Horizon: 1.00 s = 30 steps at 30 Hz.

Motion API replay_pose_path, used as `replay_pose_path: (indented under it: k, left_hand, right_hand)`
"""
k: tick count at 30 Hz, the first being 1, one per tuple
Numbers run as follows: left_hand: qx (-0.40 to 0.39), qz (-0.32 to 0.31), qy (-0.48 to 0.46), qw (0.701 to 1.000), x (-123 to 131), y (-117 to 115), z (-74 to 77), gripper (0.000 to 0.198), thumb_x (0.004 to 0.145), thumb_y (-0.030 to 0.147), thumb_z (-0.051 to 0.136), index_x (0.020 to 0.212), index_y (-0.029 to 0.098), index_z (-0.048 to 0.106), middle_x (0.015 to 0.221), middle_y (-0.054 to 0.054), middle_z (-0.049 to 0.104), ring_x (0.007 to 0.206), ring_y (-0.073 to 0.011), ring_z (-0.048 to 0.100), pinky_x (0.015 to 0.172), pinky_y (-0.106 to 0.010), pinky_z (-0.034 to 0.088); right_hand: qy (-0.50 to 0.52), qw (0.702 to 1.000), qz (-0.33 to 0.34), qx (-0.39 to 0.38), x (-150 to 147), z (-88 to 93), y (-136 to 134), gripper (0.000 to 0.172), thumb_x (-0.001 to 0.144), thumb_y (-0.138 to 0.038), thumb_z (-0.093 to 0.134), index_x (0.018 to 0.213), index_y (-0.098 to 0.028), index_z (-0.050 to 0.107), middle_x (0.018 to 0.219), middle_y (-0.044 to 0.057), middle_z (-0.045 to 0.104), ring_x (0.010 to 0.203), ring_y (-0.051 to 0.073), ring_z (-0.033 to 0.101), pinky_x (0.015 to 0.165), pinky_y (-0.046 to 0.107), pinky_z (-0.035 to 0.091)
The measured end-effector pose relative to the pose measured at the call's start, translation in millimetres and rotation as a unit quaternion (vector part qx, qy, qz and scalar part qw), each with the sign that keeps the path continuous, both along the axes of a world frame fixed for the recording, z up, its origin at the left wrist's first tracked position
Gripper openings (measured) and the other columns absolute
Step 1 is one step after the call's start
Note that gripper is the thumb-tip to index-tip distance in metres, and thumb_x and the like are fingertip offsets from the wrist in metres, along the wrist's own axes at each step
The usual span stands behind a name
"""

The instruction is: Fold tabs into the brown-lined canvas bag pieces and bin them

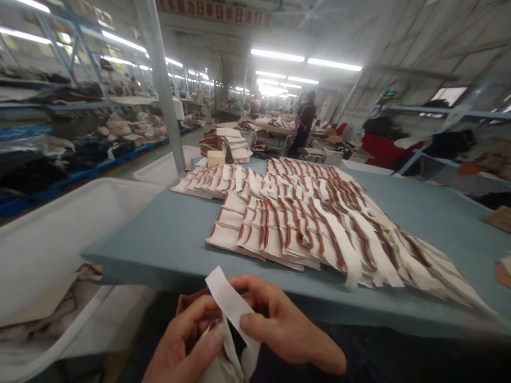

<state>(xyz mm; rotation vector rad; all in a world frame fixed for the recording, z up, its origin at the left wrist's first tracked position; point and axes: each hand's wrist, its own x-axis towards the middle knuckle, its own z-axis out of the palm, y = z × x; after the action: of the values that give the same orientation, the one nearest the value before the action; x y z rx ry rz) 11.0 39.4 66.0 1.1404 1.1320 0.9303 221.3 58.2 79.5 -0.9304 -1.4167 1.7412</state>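
Observation:
Close to me, below the table's front edge, my left hand (186,340) grips a cream fabric piece (219,359) with brown trim, thumb pressed against its edge. My right hand (279,324) pinches a white strip (229,303) between thumb and fingers. One end of the strip sticks up past my fingers, and its lower end hangs beside the fabric. Ahead on the table lie overlapping rows of cream fabric pieces (255,226) with brown edges. Several loose white strips (341,239) rest across them.
The blue-green table (159,234) spreads out before me. At left stands a white bin (115,205) with fabric inside. A metal pole (162,80) rises by the table's far left corner, near a folded stack (235,143). A person (305,122) stands farther back.

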Motion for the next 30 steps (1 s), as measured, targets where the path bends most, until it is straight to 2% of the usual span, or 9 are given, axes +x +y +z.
replay_pose_path:
  k: [3,7,10,13,16,18,21,24,30]
  left_hand:
    - [-0.025,0.028,-0.024,0.999,-7.6,-9.4,8.4,0.063,0.077,0.078,0.09,0.106,0.023,0.09,0.077,-0.004,0.079,0.069,-0.0249,0.069,0.073,-0.034,0.064]
    - [-0.02,0.071,0.003,0.997,-14.2,-14.6,14.8,0.052,0.081,0.072,0.09,0.084,0.02,0.084,0.072,-0.003,0.074,0.064,-0.021,0.065,0.057,-0.026,0.052]
    - [-0.018,0.08,0.008,0.997,-17.9,-17.2,18.3,0.051,0.08,0.068,0.092,0.074,0.019,0.077,0.068,-0.001,0.072,0.062,-0.0175,0.061,0.056,-0.023,0.047]
    - [-0.035,0.08,0.003,0.996,-23.1,-20.3,19.1,0.053,0.081,0.067,0.091,0.07,0.018,0.074,0.066,-0.001,0.07,0.06,-0.0156,0.057,0.054,-0.022,0.044]
    - [-0.044,0.08,-0.002,0.996,-28.9,-21.4,15.5,0.05,0.082,0.065,0.089,0.072,0.018,0.076,0.066,-0.001,0.068,0.06,-0.0148,0.055,0.054,-0.022,0.043]
    - [-0.053,0.081,-0.011,0.995,-32.3,-20.0,10.4,0.047,0.083,0.063,0.089,0.076,0.018,0.077,0.067,0.0,0.067,0.06,-0.0147,0.054,0.054,-0.021,0.042]
    - [-0.05,0.095,-0.018,0.994,-37.3,-15.9,0.2,0.044,0.087,0.06,0.084,0.076,0.019,0.073,0.066,0.001,0.063,0.059,-0.0144,0.052,0.053,-0.021,0.041]
    - [-0.009,0.105,0.003,0.994,-42.7,-11.6,-9.7,0.05,0.094,0.06,0.077,0.068,0.02,0.065,0.062,0.003,0.054,0.057,-0.0135,0.046,0.052,-0.022,0.04]
    - [0.058,0.138,0.108,0.983,-53.5,-5.0,-17.9,0.051,0.099,0.06,0.07,0.067,0.021,0.064,0.063,0.003,0.054,0.059,-0.0143,0.046,0.051,-0.022,0.038]
  right_hand:
    - [-0.029,0.999,0.033,-0.007,-6.5,1.3,-6.9,0.051,0.085,-0.022,0.071,0.136,-0.021,0.071,0.08,-0.004,0.062,0.063,0.011,0.045,0.057,0.022,0.032]
    - [-0.05,0.995,0.063,-0.051,-9.3,1.3,-13.4,0.057,0.087,-0.021,0.071,0.144,-0.021,0.067,0.082,-0.004,0.063,0.064,0.011,0.047,0.057,0.021,0.034]
    - [-0.042,0.993,0.084,-0.077,-11.6,0.2,-16.0,0.054,0.09,-0.029,0.076,0.142,-0.019,0.067,0.087,-0.002,0.065,0.067,0.011,0.05,0.06,0.021,0.038]
    - [-0.016,0.989,0.109,-0.102,-13.6,-0.8,-16.5,0.054,0.09,-0.046,0.088,0.132,-0.017,0.071,0.09,-0.001,0.066,0.07,0.01,0.051,0.063,0.021,0.04]
    - [0.007,0.985,0.117,-0.127,-13.8,-3.2,-15.6,0.068,0.083,-0.071,0.094,0.117,-0.016,0.073,0.09,-0.001,0.066,0.071,0.009,0.052,0.065,0.021,0.042]
    - [-0.001,0.982,0.122,-0.146,-13.0,-5.9,-14.7,0.072,0.08,-0.079,0.094,0.107,-0.015,0.072,0.087,-0.002,0.065,0.069,0.008,0.05,0.063,0.021,0.039]
    - [-0.031,0.975,0.141,-0.171,-11.2,-11.5,-13.9,0.073,0.079,-0.082,0.093,0.094,-0.015,0.069,0.077,-0.004,0.061,0.063,0.007,0.046,0.056,0.021,0.032]
    - [-0.045,0.971,0.151,-0.179,-8.2,-18.6,-15.1,0.074,0.08,-0.085,0.091,0.089,-0.015,0.068,0.072,-0.006,0.058,0.061,0.006,0.042,0.053,0.022,0.029]
    - [-0.035,0.966,0.163,-0.195,9.6,-30.9,-25.8,0.073,0.081,-0.084,0.09,0.087,-0.014,0.07,0.073,-0.004,0.059,0.061,0.006,0.045,0.054,0.02,0.032]
